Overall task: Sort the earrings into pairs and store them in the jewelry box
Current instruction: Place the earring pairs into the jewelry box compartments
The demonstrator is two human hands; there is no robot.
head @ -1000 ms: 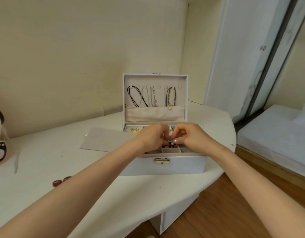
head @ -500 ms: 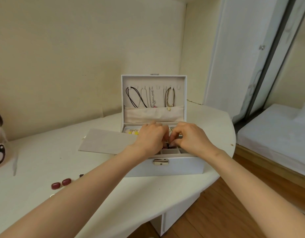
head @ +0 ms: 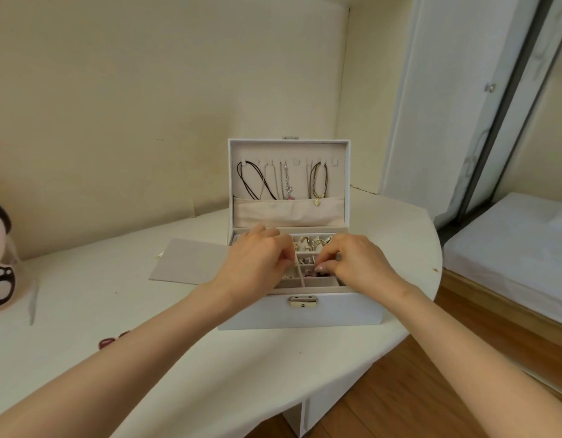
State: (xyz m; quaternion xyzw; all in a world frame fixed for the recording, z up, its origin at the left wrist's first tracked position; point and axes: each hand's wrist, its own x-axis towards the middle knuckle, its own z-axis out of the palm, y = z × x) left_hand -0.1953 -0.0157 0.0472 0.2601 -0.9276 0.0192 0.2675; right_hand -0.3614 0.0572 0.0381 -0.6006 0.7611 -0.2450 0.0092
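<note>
The left forearm [head: 147,352] and right forearm [head: 447,339] are bare. The right hand [head: 355,263] has pale, glossy fingernails [head: 320,267].

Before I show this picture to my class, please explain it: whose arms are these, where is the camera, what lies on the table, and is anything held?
There is no machine here. A person wears a wide-angle camera on the head, so you look forward and down along their bare arms. The left hand and right hand reach into an open white jewelry box standing on a white table. Necklaces hang inside its raised lid, and small earrings lie in its compartments. Both hands' fingers are curled close together over those compartments, but whatever is in either grip is too small to make out. Left of the box lies a flat grey sheet, and nearer the person small dark red pieces rest on the table.
</note>
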